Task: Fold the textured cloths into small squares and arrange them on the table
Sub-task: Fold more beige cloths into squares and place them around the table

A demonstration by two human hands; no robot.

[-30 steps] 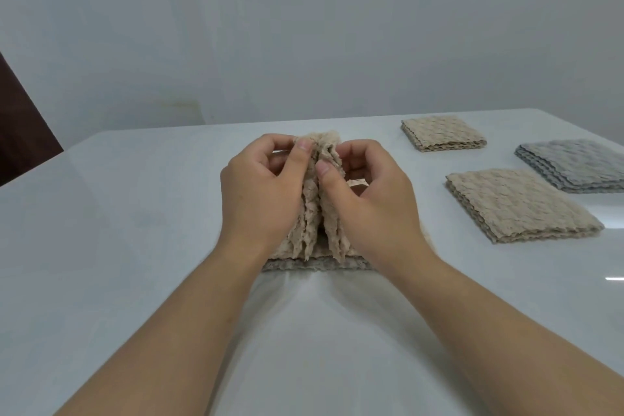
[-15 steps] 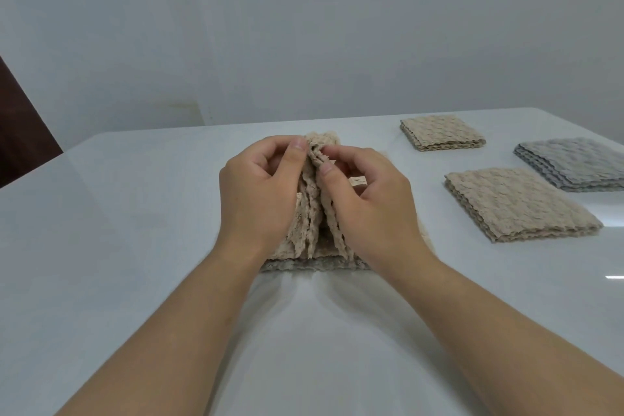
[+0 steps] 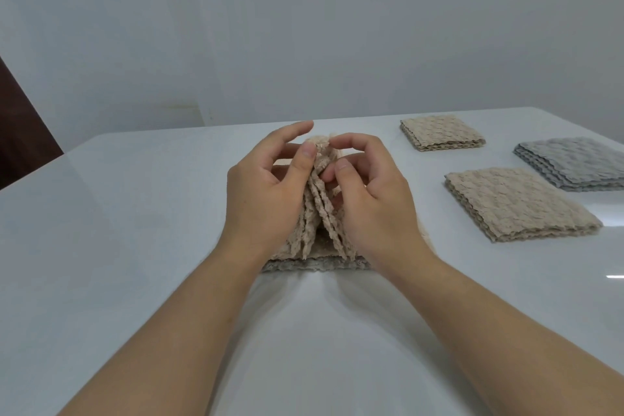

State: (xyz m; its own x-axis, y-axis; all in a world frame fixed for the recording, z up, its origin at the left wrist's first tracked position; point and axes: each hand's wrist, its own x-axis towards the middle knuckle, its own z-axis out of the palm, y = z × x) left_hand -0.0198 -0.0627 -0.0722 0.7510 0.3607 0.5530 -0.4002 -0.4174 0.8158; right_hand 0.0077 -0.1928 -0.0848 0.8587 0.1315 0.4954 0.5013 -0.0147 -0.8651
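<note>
Left hand (image 3: 266,192): fingers pinch the beige cloth (image 3: 320,213), its layers upright.
Right hand (image 3: 374,209): fingers pinch the same cloth, on the surface (image 3: 135,213).

I worked in a plain indoor room: a bare grey wall (image 3: 304,27) filled the upper frame, a glossy white table (image 3: 135,213) below.

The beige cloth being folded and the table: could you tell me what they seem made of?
Beige cloth: soft textile, perhaps cotton or microfibre; bumpy matte weave, wavy edges, drapes limply. Table: hard, glossy white top, perhaps lacquer or stone; it reflects light.
</note>
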